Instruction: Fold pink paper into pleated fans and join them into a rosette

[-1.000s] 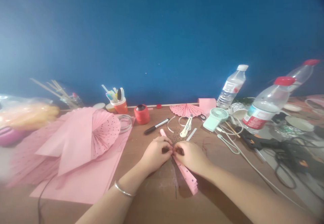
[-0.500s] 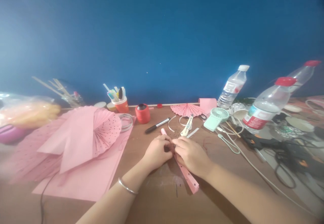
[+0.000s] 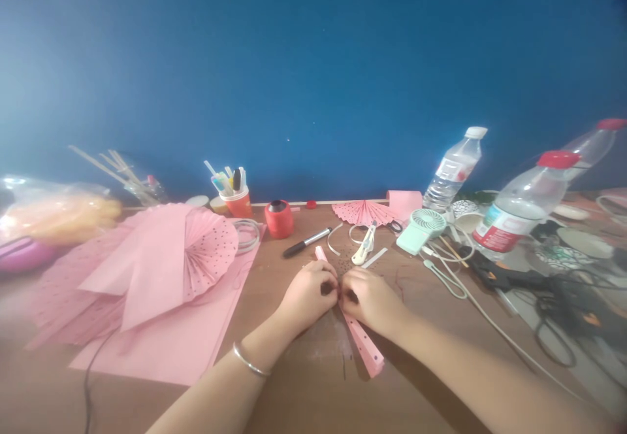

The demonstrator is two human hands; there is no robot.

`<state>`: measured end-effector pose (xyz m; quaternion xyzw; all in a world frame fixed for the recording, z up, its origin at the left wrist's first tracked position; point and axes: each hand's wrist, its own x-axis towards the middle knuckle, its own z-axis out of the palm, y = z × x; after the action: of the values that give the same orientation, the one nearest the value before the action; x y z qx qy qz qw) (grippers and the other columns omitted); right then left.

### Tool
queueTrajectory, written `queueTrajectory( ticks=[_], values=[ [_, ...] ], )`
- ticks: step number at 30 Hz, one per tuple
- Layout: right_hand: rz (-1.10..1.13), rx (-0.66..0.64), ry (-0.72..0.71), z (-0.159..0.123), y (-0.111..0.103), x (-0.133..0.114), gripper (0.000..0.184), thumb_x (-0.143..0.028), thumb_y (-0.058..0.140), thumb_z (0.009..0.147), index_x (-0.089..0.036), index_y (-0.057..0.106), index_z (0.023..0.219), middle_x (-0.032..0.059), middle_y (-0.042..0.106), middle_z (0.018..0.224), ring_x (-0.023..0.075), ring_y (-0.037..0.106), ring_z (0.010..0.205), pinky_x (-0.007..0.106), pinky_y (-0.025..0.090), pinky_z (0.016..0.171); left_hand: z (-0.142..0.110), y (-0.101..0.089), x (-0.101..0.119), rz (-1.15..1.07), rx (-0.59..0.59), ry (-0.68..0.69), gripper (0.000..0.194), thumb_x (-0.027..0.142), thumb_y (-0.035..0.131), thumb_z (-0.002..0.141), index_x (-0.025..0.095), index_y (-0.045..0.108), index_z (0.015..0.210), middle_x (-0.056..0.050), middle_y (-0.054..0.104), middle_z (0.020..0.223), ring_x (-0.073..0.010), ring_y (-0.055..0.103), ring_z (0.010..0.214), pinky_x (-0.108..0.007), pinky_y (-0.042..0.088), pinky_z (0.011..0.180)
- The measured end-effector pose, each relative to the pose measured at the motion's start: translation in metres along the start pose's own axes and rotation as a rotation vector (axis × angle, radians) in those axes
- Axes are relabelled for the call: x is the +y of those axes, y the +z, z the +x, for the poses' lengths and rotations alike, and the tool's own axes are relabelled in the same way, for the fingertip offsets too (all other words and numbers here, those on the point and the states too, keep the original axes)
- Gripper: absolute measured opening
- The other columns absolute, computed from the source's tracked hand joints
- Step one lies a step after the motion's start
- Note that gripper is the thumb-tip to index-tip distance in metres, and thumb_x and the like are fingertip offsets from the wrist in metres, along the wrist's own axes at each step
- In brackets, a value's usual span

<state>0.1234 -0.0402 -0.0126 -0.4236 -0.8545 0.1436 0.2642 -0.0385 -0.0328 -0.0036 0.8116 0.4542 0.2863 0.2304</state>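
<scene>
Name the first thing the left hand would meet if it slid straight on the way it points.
Probably the right hand: the left hand points at it across the folded pink paper strip.

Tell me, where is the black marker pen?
The black marker lies on the table just beyond the left hand, between the red spool and the white cutter.

The left hand and right hand are pinching a folded pink paper strip together at its middle, lying on the wooden table, with a black marker resting just beyond
</scene>
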Motion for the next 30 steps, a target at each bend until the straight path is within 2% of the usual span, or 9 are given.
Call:
queueTrajectory(
  ticks=[5, 14, 20, 30],
  values=[
    [0.13, 0.036, 0.093, 0.001, 0.0025, 0.0022, 0.014, -0.006, 0.054, 0.066, -0.018, 0.049, 0.061, -0.0011, 0.051, 0.066, 0.0134, 0.049, 0.067, 0.023, 0.036, 0.062, -0.0006, 0.0008, 0.0014, 0.035, 0.003, 0.032, 0.013, 0.007, 0.052, 0.065, 0.018, 0.057, 0.061, -0.001, 0.059, 0.082, -0.0148, 0.052, 0.078, -0.027, 0.041, 0.075],
    [0.152, 0.058, 0.13, 0.001, 0.0032, 0.0016, 0.012, -0.007, 0.052, 0.065, -0.018, 0.051, 0.062, -0.001, 0.051, 0.066, 0.0134, 0.049, 0.066, 0.024, 0.036, 0.062, 0.0007, 0.0009, 0.0028, 0.076, -0.029, 0.073, 0.011, 0.009, 0.054, 0.065, 0.019, 0.055, 0.06, -0.001, 0.06, 0.082, -0.0166, 0.053, 0.081, -0.028, 0.04, 0.077],
    [0.156, 0.051, 0.095, 0.0012, 0.0008, 0.0002, 0.013, -0.006, 0.052, 0.067, -0.018, 0.049, 0.064, -0.0002, 0.051, 0.069, 0.0146, 0.049, 0.072, 0.025, 0.037, 0.066, 0.0016, -0.0031, 0.0027, 0.007, -0.083, 0.041, 0.012, 0.009, 0.053, 0.065, 0.019, 0.056, 0.06, -0.001, 0.059, 0.09, -0.0171, 0.052, 0.087, -0.03, 0.039, 0.082],
    [0.151, 0.018, 0.048, 0.0014, -0.003, 0.0014, 0.01, -0.009, 0.051, 0.075, -0.018, 0.052, 0.069, 0.0014, 0.054, 0.074, 0.0157, 0.05, 0.077, 0.027, 0.039, 0.071, 0.0052, -0.008, -0.0016, 0.035, -0.169, 0.057, 0.013, 0.011, 0.051, 0.071, 0.019, 0.057, 0.063, -0.001, 0.058, 0.094, -0.0175, 0.051, 0.089, -0.032, 0.038, 0.084]
  ],
)
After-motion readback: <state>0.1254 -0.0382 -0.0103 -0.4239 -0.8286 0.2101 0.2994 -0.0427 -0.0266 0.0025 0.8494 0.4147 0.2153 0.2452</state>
